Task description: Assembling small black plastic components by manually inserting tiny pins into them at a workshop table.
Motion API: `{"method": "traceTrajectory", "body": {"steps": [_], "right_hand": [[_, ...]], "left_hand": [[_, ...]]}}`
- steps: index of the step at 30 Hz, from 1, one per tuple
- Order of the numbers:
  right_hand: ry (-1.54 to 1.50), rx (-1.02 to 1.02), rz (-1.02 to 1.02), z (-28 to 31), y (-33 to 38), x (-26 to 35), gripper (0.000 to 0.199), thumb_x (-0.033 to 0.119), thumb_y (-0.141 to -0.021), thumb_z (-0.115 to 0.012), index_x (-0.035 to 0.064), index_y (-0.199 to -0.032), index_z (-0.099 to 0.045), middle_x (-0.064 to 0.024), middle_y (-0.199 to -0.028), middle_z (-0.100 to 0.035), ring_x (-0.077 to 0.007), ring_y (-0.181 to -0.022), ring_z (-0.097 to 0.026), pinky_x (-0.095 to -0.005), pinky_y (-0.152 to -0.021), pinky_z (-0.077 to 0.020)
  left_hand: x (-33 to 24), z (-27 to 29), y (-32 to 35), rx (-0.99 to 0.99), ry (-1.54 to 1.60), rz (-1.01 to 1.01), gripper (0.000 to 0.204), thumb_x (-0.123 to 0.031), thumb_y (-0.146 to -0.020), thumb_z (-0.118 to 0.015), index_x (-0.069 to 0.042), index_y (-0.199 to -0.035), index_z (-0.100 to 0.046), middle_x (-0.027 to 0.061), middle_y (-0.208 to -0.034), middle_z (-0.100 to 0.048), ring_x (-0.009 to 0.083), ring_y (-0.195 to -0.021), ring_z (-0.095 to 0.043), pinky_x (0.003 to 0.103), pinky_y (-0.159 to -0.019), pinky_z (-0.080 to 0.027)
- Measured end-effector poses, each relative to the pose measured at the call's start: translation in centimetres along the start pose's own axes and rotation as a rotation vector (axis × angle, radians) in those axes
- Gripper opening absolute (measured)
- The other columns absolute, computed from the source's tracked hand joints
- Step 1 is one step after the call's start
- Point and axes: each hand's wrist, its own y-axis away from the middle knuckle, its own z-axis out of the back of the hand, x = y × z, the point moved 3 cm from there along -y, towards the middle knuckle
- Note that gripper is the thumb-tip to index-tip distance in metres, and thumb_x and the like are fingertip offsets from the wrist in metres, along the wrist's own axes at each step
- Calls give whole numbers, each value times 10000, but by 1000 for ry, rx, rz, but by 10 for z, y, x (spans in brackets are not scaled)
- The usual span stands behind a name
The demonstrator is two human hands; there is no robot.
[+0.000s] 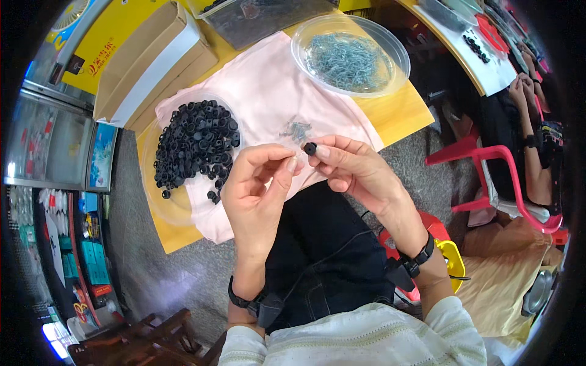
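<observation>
Between the thumb and fingers of my right hand [364, 172] is a small round black plastic part [310, 148]. Close beside it, my left hand [255, 190] is closed in a pinch, thumb against forefinger; whatever it holds is too small to make out. Just beyond my fingertips, a little heap of thin silvery metal pieces [297, 130] lies on a pale pink cloth [256, 82]. Many similar black plastic parts [194, 137] fill much of a shallow clear round tray at the left. At the far right, a clear round tub [400, 52] contains a tangle of silvery metal pieces [345, 60].
An open cardboard box [143, 67] stands at the table's far left, with a clear bin [262, 24] at the back. The yellow tabletop [406, 119] ends at the right. Beyond it are a pink stool [513, 152] and another person's arms [531, 134] beside a second table.
</observation>
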Motion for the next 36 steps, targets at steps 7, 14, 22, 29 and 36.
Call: {"method": "traceTrajectory", "body": {"steps": [7,14,22,29,36], "right_hand": [[78,-23,-13,-7,3,-4,235,127,-902,-627,7,-1104,-624,-36,-891,-655,-43,-737,-591,-162,-547,-491],[337,-85,99,-10,9,-2,238,160,-876,-665,23,-1070,-649,-14,-883,-660,-55,-741,-603,-176,-550,-492],[286,-84,93,-9,10,-1,236,172,-877,-668,24,-1059,-648,-18,-879,-659,-57,-731,-599,-179,-546,-495],[215,-75,41,-9,10,-2,227,168,-878,-666,22,-1051,-646,-28,-867,-656,-60,-721,-594,-179,-538,-496],[535,-145,104,-18,9,-2,167,102,-883,-642,9,-1022,-660,-36,-846,-659,-64,-697,-594,-188,-543,-497]], "left_hand": [[-4,2,5,1,-213,-103,193,74,-829,-647,19,-998,-572,79,-939,-649,115,-848,-623,224,-788,-492],[-28,-6,8,-21,-781,-341,166,59,-775,-688,-14,-913,-635,41,-847,-671,97,-760,-628,231,-697,-488],[-27,-7,10,28,-732,-347,220,74,-734,-677,-36,-917,-621,70,-846,-652,190,-739,-658,274,-646,-503],[-22,-4,8,-25,-594,-252,185,58,-752,-684,-32,-904,-629,67,-844,-665,153,-726,-662,254,-656,-507],[-32,-7,11,31,-829,-396,167,35,-767,-683,-36,-910,-637,79,-851,-658,188,-734,-654,277,-671,-506]]}}
